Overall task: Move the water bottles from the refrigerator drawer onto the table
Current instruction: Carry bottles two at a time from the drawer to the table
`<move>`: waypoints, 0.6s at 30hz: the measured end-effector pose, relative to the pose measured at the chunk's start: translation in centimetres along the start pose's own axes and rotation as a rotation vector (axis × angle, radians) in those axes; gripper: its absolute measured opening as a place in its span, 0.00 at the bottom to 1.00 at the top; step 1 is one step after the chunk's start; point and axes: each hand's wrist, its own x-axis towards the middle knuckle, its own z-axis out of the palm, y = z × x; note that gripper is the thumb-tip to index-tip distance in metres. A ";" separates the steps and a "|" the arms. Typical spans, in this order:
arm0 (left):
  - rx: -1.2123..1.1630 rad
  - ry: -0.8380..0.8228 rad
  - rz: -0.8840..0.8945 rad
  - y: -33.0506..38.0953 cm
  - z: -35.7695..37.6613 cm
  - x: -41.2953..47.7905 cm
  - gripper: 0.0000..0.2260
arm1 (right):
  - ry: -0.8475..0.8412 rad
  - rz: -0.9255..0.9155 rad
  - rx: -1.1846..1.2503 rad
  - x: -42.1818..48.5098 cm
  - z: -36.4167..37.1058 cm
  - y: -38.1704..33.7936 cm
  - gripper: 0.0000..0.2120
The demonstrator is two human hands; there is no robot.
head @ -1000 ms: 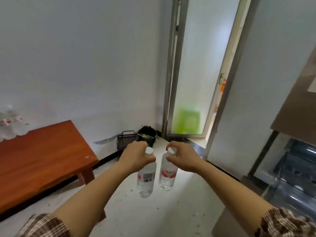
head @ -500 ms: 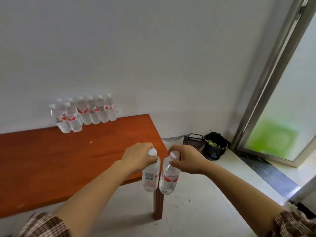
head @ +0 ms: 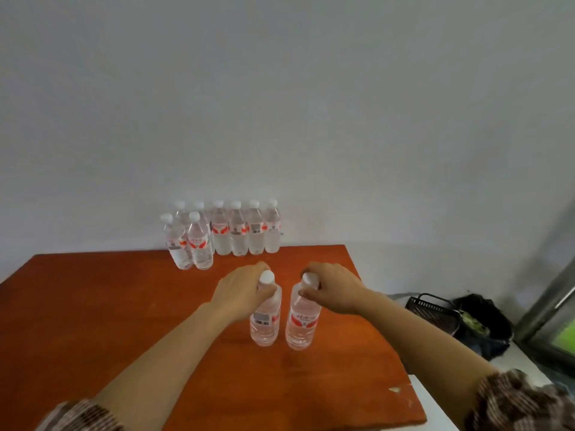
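Note:
My left hand [head: 239, 293] grips the neck of a clear water bottle [head: 265, 321] with a white cap and a barcode label. My right hand [head: 331, 290] grips the neck of a second water bottle [head: 302, 323] with a red label. Both bottles hang upright, side by side, over the middle of the red-brown wooden table [head: 93, 321]; I cannot tell whether their bases touch it. Several more water bottles [head: 224, 233] stand in a cluster at the table's back edge against the wall. The refrigerator drawer is out of view.
A grey-white wall rises behind the table. On the floor to the right sit a black wire basket [head: 431, 309] and a black bag [head: 483, 321]. A metal door frame [head: 550, 306] stands at the far right. The table's right edge runs close to my right forearm.
The view has swung left from the doorway and refrigerator to the table. Both hands have carried their bottles from above the floor to above the tabletop.

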 end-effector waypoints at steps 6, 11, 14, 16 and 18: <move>-0.003 -0.054 0.038 -8.0 -1.3 6.9 0.09 | -0.030 0.048 -0.084 10.2 2.8 -2.2 0.17; -0.025 -0.085 0.078 -13.6 -2.3 12.2 0.11 | -0.091 0.052 -0.087 17.5 4.6 -3.7 0.21; -0.028 -0.095 0.091 -17.0 -2.7 15.7 0.10 | -0.105 0.061 -0.081 21.9 5.4 -4.5 0.22; -0.023 -0.105 0.097 -18.9 -2.7 17.6 0.10 | -0.120 0.076 -0.097 24.6 6.0 -4.9 0.21; -0.017 -0.112 0.096 -20.4 -2.5 19.5 0.11 | -0.130 0.092 -0.109 27.1 6.7 -5.1 0.21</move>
